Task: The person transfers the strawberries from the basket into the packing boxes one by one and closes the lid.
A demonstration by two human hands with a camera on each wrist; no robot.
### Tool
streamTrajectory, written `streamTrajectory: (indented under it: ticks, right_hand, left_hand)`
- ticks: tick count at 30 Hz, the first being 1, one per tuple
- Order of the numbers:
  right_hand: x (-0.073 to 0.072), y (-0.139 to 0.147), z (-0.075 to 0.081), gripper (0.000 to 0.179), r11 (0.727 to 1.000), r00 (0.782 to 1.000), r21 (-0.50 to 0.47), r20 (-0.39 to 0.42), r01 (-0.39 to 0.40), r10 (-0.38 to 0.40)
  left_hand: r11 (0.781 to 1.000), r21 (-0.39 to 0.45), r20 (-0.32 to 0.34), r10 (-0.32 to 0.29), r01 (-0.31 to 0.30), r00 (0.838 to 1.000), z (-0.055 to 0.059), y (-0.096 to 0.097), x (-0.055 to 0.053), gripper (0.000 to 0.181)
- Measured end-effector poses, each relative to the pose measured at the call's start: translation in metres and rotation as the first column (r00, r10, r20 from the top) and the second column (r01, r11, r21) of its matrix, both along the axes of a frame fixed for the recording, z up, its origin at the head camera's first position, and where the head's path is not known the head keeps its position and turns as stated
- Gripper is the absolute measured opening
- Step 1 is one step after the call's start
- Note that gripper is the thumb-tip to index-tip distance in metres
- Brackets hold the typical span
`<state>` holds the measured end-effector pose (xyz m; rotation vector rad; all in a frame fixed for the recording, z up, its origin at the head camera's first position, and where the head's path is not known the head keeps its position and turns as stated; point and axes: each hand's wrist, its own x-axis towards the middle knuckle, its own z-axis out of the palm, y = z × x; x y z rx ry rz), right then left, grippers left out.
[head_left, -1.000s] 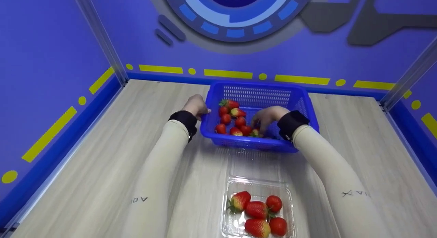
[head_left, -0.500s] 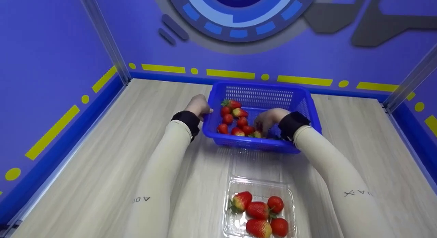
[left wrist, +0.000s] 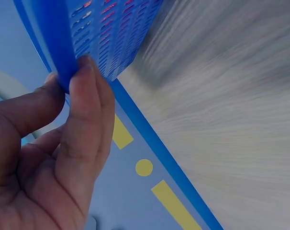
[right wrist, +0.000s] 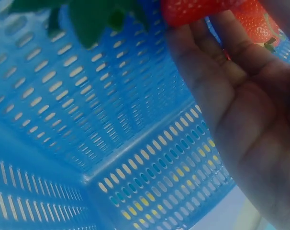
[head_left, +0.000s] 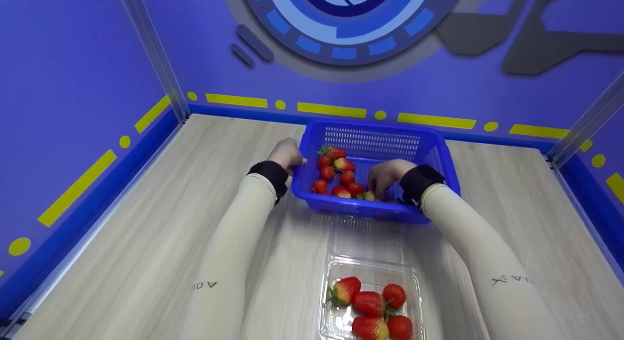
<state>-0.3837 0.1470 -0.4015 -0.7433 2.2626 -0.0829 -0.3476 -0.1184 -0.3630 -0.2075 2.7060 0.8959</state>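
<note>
A blue plastic basket (head_left: 363, 210) stands at the back of the table, with several strawberries (head_left: 327, 173) mostly in its left half. My left hand (head_left: 286, 152) pinches the basket's left rim between thumb and fingers; the left wrist view shows this hand (left wrist: 63, 129) close up. Inside the basket, at its front, is my right hand (head_left: 386, 176), fingers pointing down. In the right wrist view, the fingers (right wrist: 197, 62) meet a red strawberry (right wrist: 197, 9) at the top edge, partly cut off. Green leaves (right wrist: 92, 19) show beside it.
A clear plastic punnet (head_left: 414, 281) lies nearer on the wooden table (head_left: 170, 208), holding several large strawberries (head_left: 368, 303). Its transparent lid (head_left: 365, 240) lies toward the basket. Blue panels (head_left: 195, 76) wall the table at the back and both sides.
The head view has shifted slightly. My right hand's fingers have moved a little within the basket, around the front strawberries. My left hand keeps its hold on the rim.
</note>
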Motion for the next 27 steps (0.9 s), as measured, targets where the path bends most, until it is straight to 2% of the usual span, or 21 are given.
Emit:
streamTrajectory:
  ticks: [6,14,19,23,27]
  right_hand:
    - [0.002,0.001,0.002,0.021,1.0,0.999,-0.018,-0.024,-0.022,0.021]
    - [0.001,0.008,0.003,0.025,0.999,1.0,-0.041,-0.003,-0.005,0.005]
    - [0.001,0.015,0.006,0.026,0.994,0.999,-0.098,0.028,0.045,-0.042]
    - [0.003,0.02,0.013,0.028,0.988,0.996,-0.13,-0.006,0.083,-0.085]
    - [0.006,0.026,0.021,0.03,0.983,0.992,-0.151,-0.056,0.099,-0.109]
  left_hand:
    - [0.999,-0.034,-0.003,-0.02,0.02,1.0,0.001,0.0,-0.001,0.033]
    - [0.999,-0.018,-0.022,-0.046,0.046,0.999,-0.001,-0.001,0.004,0.029]
    - [0.997,-0.038,-0.065,-0.07,0.068,0.995,-0.001,0.0,0.009,0.027]
    - [0.993,-0.056,-0.088,-0.106,0.101,0.991,-0.003,-0.003,0.013,0.021]
    - [0.989,-0.056,-0.096,-0.14,0.135,0.986,-0.004,-0.007,0.017,0.025]
